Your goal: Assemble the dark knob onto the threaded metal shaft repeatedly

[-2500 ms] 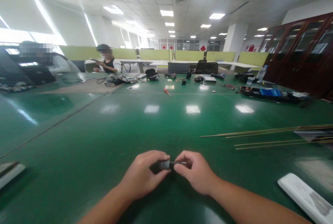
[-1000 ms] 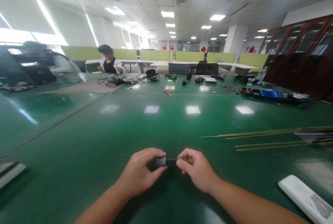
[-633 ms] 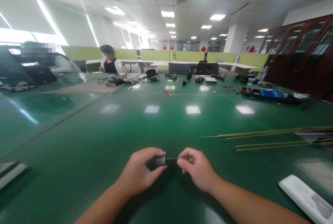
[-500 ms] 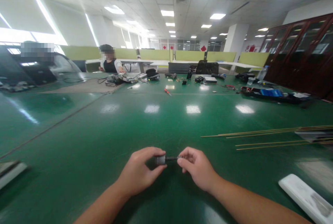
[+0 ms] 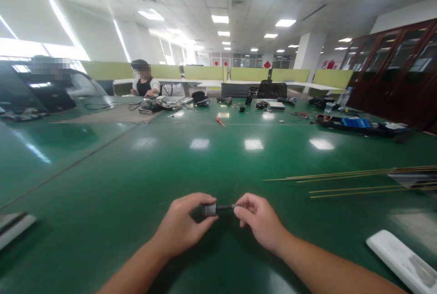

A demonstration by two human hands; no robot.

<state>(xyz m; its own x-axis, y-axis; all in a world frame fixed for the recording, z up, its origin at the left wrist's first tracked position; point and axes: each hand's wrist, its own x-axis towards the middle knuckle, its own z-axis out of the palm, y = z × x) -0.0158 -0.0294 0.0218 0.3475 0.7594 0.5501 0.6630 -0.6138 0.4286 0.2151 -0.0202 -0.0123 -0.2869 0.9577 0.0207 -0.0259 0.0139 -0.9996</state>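
Note:
Near the front of the green table, my left hand [image 5: 186, 225] is closed on a small dark grey cylinder [image 5: 209, 209], gripping it between thumb and fingers. A thin dark rod [image 5: 225, 207] sticks out of the cylinder's right end and lies level. My right hand [image 5: 257, 221] pinches the rod's far tip with thumb and fingertips, and its other fingers are curled in. What the tip looks like under those fingers is hidden. The exact kind of the cylinder and rod piece cannot be made out.
Several thin brass-coloured rods [image 5: 344, 176] lie to the right. A white case [image 5: 403, 257] sits at lower right, and a pale-edged object [image 5: 17, 230] at lower left. Farther back are a red screwdriver [image 5: 220, 121], a black tray [image 5: 334, 124] and a seated co-worker [image 5: 145, 85].
Both my hands hold the same grip in nearly the same place, the right one a hair further right. At the back, the co-worker's hand has moved a little to the left.

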